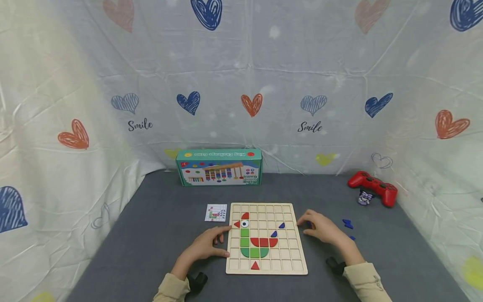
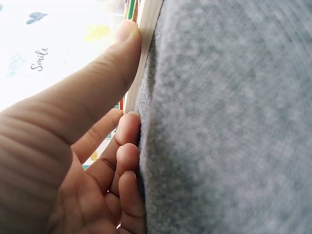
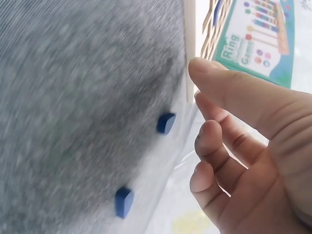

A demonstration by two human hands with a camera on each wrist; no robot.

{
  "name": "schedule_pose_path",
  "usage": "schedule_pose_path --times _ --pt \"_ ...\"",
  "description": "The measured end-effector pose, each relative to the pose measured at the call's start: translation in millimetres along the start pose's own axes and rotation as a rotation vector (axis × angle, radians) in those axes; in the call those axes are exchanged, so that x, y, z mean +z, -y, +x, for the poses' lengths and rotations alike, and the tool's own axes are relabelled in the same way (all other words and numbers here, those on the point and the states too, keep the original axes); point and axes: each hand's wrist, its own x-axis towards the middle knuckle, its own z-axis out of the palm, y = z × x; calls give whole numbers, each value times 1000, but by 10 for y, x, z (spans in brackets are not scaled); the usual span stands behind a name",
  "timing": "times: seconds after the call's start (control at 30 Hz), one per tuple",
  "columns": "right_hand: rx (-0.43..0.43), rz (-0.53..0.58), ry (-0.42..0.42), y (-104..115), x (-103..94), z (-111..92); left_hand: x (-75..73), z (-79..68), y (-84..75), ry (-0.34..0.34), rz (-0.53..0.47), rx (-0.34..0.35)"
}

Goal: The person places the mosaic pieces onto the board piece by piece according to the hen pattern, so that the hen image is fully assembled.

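A wooden grid board lies on the table with a bird-like figure of flat tiles: green tiles, a red row, a white eye tile and red pieces at the head. Two blue tiles slant up at the figure's right, and a red triangle is in the bottom row. My left hand touches the board's left edge with thumb and fingertips. At the right edge, my right hand has loosely bent fingers and nothing visible between them. Loose blue tiles lie right of it.
A small picture card of a similar figure lies beyond the board's left corner. Behind stands a Ring Challenge Game box. A red game controller and a small purple figurine are at the back right, before the heart-printed curtain.
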Motion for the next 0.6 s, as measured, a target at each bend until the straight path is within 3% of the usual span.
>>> schedule_pose_path --times 0.2,0.6 --pt "70 -42 -20 -78 -39 -38 2 -2 8 2 -1 -1" --pt "-13 -17 41 -199 -74 31 2 -15 0 -6 1 -5"
